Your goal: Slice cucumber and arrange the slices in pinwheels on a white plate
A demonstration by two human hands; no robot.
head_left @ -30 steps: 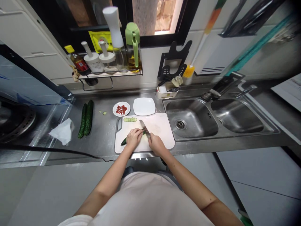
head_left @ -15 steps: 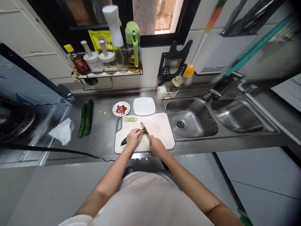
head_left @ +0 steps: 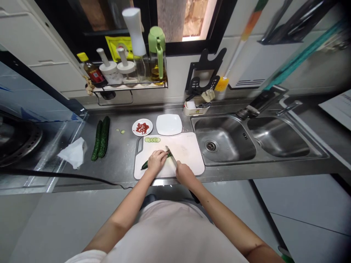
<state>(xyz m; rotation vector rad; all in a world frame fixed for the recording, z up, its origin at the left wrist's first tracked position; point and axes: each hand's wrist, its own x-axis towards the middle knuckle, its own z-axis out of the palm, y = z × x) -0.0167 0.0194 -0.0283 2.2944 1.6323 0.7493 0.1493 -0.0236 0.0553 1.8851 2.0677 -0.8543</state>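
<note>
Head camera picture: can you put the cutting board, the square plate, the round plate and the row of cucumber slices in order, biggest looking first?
1. Cutting board
2. Square plate
3. Round plate, somewhat smaller
4. Row of cucumber slices

A dark green cucumber [head_left: 144, 166] lies aslant on the white cutting board [head_left: 189, 153], its middle hidden, one end showing toward the board's left side and a bit of green at the other end, right beside the knife [head_left: 172, 158]. The knife has a narrow grey metal blade, set at a slant with its tip pointing away from the person and a little left; its handle is covered. Round, pale green cucumber slices [head_left: 152, 140] with darker rims overlap in a neat row near the board's far left corner.
</note>
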